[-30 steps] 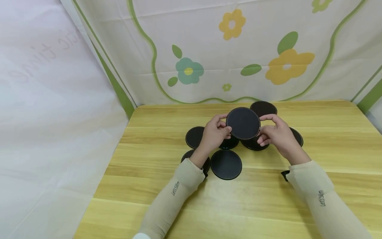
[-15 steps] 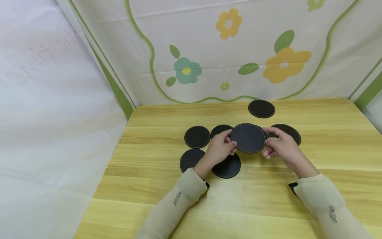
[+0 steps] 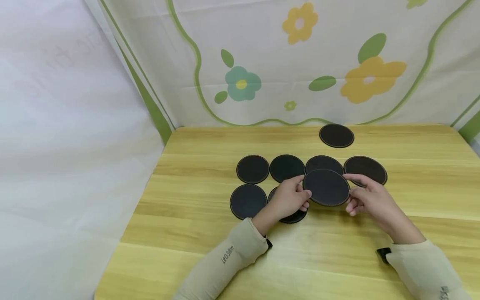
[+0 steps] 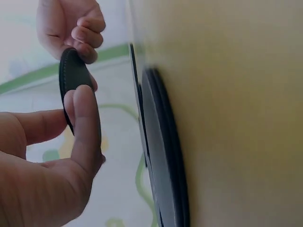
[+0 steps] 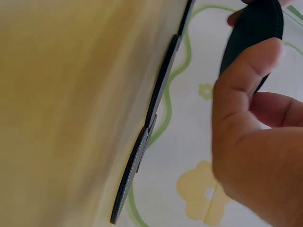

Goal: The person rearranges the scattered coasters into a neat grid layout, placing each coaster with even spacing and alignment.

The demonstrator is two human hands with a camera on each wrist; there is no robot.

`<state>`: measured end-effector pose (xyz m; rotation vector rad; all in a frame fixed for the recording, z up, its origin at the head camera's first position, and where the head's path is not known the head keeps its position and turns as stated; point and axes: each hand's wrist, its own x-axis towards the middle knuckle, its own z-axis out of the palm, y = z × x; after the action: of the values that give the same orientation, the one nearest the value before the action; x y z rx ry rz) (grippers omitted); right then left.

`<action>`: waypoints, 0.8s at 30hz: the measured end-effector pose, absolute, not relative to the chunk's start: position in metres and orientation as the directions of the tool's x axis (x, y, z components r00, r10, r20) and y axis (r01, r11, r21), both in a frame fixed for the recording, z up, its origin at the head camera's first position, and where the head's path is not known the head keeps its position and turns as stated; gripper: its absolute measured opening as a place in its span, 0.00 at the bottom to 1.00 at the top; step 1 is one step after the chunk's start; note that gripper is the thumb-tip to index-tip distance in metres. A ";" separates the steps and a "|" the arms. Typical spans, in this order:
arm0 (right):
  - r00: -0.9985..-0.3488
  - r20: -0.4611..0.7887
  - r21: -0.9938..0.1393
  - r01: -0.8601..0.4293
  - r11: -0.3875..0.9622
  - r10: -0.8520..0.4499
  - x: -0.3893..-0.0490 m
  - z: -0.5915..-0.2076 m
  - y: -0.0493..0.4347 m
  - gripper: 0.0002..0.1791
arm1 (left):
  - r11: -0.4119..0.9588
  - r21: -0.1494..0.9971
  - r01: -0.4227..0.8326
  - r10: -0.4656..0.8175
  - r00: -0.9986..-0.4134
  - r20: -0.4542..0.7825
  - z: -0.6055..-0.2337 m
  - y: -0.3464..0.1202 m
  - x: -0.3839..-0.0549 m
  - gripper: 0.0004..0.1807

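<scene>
Both hands hold one round black coaster (image 3: 326, 187) with a stitched edge, raised over the table. My left hand (image 3: 286, 201) pinches its left edge between thumb and fingers. At the opposite edge, my right hand (image 3: 375, 204) pinches it the same way. In the left wrist view the held coaster (image 4: 73, 71) shows well clear of the tabletop. Behind it lies a row of similar coasters, including one (image 3: 324, 161) partly covered by the held one. Of the front row, one coaster (image 3: 248, 202) lies at the left; another (image 3: 295, 216) is partly hidden by my left hand.
One more coaster (image 3: 336, 135) lies alone near the table's back edge. The row's right end is a coaster (image 3: 365, 166) just beyond my right fingers. The light wooden table (image 3: 180, 233) meets a white cloth (image 3: 270, 62) with printed flowers behind it.
Both hands have brought the held coaster nearer to me and to the right, from over the back row to in front of it. The grip at both edges stays the same.
</scene>
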<state>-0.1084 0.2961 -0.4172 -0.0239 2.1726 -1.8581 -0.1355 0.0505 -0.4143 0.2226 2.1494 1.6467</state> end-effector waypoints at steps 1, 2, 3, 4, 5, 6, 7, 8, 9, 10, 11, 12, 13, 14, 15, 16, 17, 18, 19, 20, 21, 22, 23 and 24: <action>-0.959 -0.206 -0.970 0.174 0.172 -0.193 -0.105 -0.419 0.299 0.25 | 0.287 0.949 -0.128 0.383 -0.893 -0.237 -0.415 0.052 -0.133 0.34; -0.958 -0.213 -0.967 0.179 0.179 -0.190 -0.102 -0.420 0.302 0.24 | 0.290 0.948 -0.131 0.393 -0.887 -0.243 -0.415 0.055 -0.130 0.34; -0.957 -0.220 -0.964 0.185 0.189 -0.187 -0.099 -0.422 0.304 0.24 | 0.302 0.944 -0.129 0.400 -0.882 -0.249 -0.416 0.057 -0.128 0.34; -0.955 -0.231 -0.961 0.194 0.199 -0.184 -0.096 -0.423 0.307 0.24 | 0.316 0.941 -0.124 0.408 -0.877 -0.253 -0.416 0.059 -0.125 0.34; -0.953 -0.242 -0.956 0.203 0.212 -0.180 -0.093 -0.425 0.309 0.25 | 0.337 0.934 -0.120 0.414 -0.872 -0.261 -0.417 0.061 -0.123 0.34; -0.951 -0.252 -0.952 0.211 0.224 -0.178 -0.091 -0.426 0.310 0.26 | 0.361 0.926 -0.113 0.420 -0.866 -0.270 -0.417 0.063 -0.121 0.32; -0.949 -0.261 -0.948 0.217 0.234 -0.178 -0.088 -0.427 0.312 0.26 | 0.386 0.916 -0.111 0.427 -0.859 -0.284 -0.417 0.065 -0.120 0.32; -0.946 -0.271 -0.944 0.225 0.243 -0.179 -0.087 -0.428 0.313 0.26 | 0.411 0.905 -0.112 0.435 -0.848 -0.303 -0.418 0.067 -0.119 0.33; -0.942 -0.283 -0.939 0.233 0.252 -0.183 -0.085 -0.429 0.314 0.27 | 0.437 0.893 -0.112 0.442 -0.837 -0.322 -0.418 0.068 -0.118 0.33; -0.937 -0.294 -0.935 0.241 0.260 -0.189 -0.084 -0.430 0.314 0.27 | 0.457 0.882 -0.114 0.454 -0.823 -0.341 -0.418 0.069 -0.117 0.33; -0.933 -0.303 -0.931 0.246 0.270 -0.194 -0.083 -0.430 0.315 0.27 | 0.477 0.872 -0.116 0.465 -0.808 -0.361 -0.418 0.069 -0.117 0.34; -0.929 -0.311 -0.926 0.249 0.284 -0.200 -0.082 -0.430 0.315 0.27 | 0.493 0.862 -0.118 0.475 -0.794 -0.380 -0.418 0.069 -0.117 0.34; -0.925 -0.319 -0.921 0.251 0.298 -0.207 -0.082 -0.430 0.315 0.28 | 0.499 0.857 -0.129 0.484 -0.779 -0.399 -0.418 0.069 -0.117 0.38; -0.921 -0.328 -0.915 0.254 0.314 -0.211 -0.082 -0.430 0.315 0.28 | 0.499 0.855 -0.139 0.494 -0.765 -0.413 -0.418 0.069 -0.117 0.38; -0.918 -0.335 -0.910 0.255 0.328 -0.214 -0.081 -0.430 0.316 0.28 | 0.495 0.856 -0.149 0.503 -0.754 -0.422 -0.418 0.068 -0.117 0.38; -0.916 -0.340 -0.904 0.255 0.344 -0.213 -0.081 -0.430 0.316 0.28 | 0.487 0.858 -0.164 0.511 -0.743 -0.432 -0.419 0.068 -0.117 0.39; -0.916 -0.338 -0.901 0.249 0.356 -0.214 -0.081 -0.430 0.316 0.28 | 0.480 0.859 -0.179 0.516 -0.734 -0.441 -0.419 0.067 -0.117 0.40; -0.916 -0.341 -0.896 0.248 0.368 -0.212 -0.080 -0.431 0.316 0.28 | 0.473 0.859 -0.196 0.518 -0.727 -0.451 -0.419 0.067 -0.117 0.41; -0.915 -0.342 -0.893 0.245 0.378 -0.214 -0.080 -0.431 0.315 0.28 | 0.467 0.860 -0.209 0.523 -0.719 -0.458 -0.419 0.067 -0.117 0.41; -0.913 -0.345 -0.889 0.245 0.387 -0.216 -0.080 -0.431 0.315 0.28 | 0.465 0.858 -0.220 0.524 -0.712 -0.467 -0.419 0.067 -0.116 0.42; -0.911 -0.349 -0.886 0.245 0.393 -0.220 -0.079 -0.432 0.315 0.29 | 0.465 0.855 -0.229 0.523 -0.708 -0.474 -0.419 0.066 -0.116 0.43; -0.908 -0.354 -0.884 0.245 0.399 -0.225 -0.079 -0.432 0.314 0.29 | 0.465 0.853 -0.238 0.523 -0.703 -0.482 -0.419 0.066 -0.116 0.44; -0.903 -0.358 -0.883 0.246 0.400 -0.237 -0.079 -0.432 0.314 0.30 | 0.468 0.850 -0.241 0.522 -0.701 -0.486 -0.420 0.066 -0.115 0.44; -0.897 -0.368 -0.881 0.253 0.401 -0.244 -0.079 -0.433 0.314 0.31 | 0.466 0.850 -0.246 0.525 -0.696 -0.490 -0.420 0.066 -0.115 0.45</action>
<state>-0.0792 0.3139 -0.4326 0.0076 2.2204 -1.5083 -0.1147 0.0664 -0.4199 0.2318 1.9613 1.2993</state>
